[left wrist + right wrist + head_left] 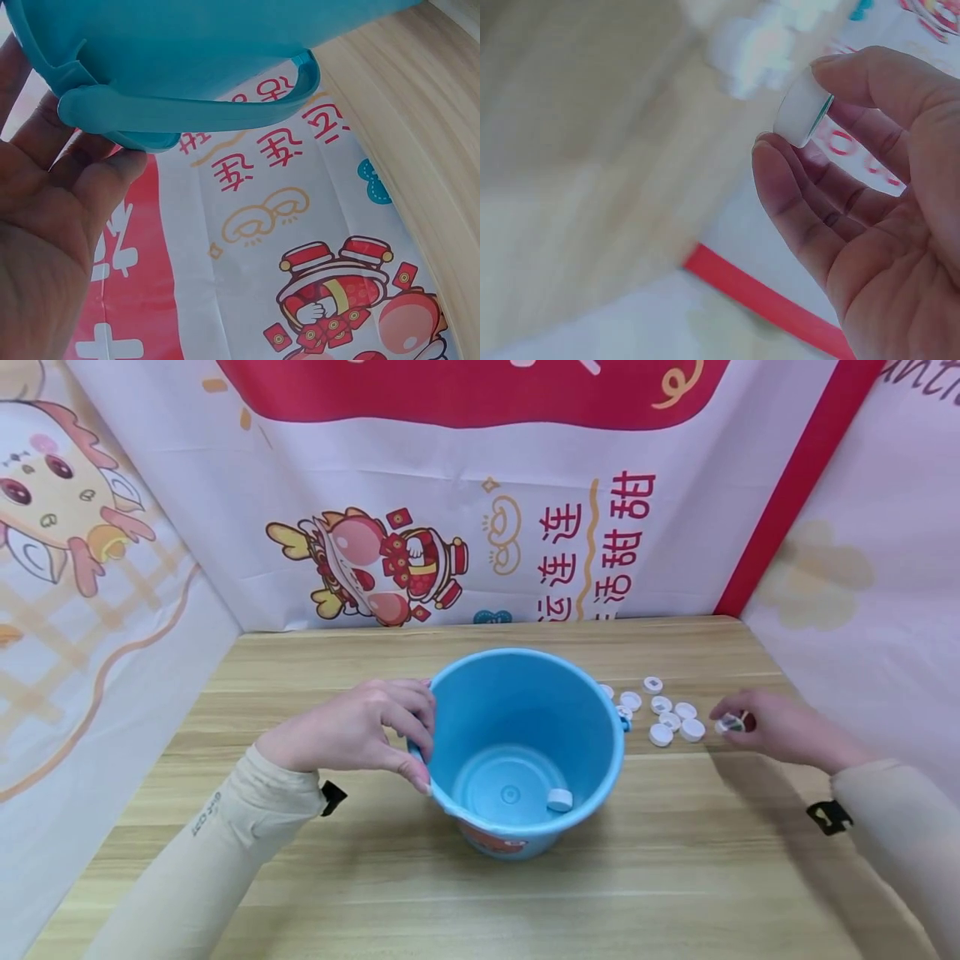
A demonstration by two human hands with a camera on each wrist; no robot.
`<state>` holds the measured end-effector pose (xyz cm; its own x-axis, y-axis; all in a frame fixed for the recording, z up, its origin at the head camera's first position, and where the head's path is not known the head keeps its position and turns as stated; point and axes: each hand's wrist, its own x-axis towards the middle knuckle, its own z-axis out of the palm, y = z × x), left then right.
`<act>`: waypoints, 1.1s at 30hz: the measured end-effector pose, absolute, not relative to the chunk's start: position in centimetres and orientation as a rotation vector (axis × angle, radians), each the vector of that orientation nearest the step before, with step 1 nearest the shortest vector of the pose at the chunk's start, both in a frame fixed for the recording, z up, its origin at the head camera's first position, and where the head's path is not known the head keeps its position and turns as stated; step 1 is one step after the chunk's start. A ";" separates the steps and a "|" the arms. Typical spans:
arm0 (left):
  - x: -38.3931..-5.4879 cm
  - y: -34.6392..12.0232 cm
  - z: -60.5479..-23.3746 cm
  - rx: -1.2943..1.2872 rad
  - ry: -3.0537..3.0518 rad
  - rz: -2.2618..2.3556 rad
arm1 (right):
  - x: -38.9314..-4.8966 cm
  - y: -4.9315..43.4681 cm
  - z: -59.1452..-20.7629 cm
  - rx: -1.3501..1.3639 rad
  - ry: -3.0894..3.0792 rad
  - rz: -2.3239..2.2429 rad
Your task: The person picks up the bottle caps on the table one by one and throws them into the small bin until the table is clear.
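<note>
A blue plastic bucket [510, 693] stands on the wooden table, its mouth tipped toward me. One white bottle cap [559, 800] lies on its bottom. My left hand [375, 727] grips the left side of the bucket's rim; in the left wrist view the fingers are at the rim where the bucket's handle [195, 114] joins. Between thumb and fingertips my right hand [780, 727] pinches a white bottle cap [802, 109], just right of a group of loose white caps [692, 730]. The inner side of the held cap shows some green.
The loose caps lie right of the bucket, some partly hidden behind its rim, such as one cap [606, 692]. Printed cloth [450, 452] hangs along the back and both sides of the wooden table [360, 877].
</note>
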<state>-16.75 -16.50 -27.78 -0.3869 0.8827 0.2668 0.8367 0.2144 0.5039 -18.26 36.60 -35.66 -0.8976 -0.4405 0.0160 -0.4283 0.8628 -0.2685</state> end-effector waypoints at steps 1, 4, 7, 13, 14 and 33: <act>-16.7 -16.5 -27.8 1.692 2.384 0.908 | -18.3 36.4 -34.9 -0.698 3.002 -0.397; -16.7 -16.6 -27.7 1.689 2.383 0.905 | -18.3 35.5 -32.6 -0.720 3.078 -0.318; -16.7 -16.6 -27.7 1.691 2.389 0.898 | -18.1 34.3 -29.9 -0.759 3.124 -0.284; -16.7 -16.8 -27.8 1.690 2.397 0.894 | -17.7 30.8 -24.2 -0.767 3.153 -0.254; -16.7 -16.8 -27.8 1.687 2.395 0.895 | -17.6 30.1 -23.4 -0.767 3.155 -0.259; -16.7 -16.6 -27.9 1.699 2.386 0.869 | -17.0 20.1 -16.0 -1.350 3.061 -0.234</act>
<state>-16.68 -16.58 -27.87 -0.3788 0.8915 0.2487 0.8425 0.2209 0.4913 -17.00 20.12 -16.03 -0.6571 -0.7120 0.2475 -0.7414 0.6698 -0.0413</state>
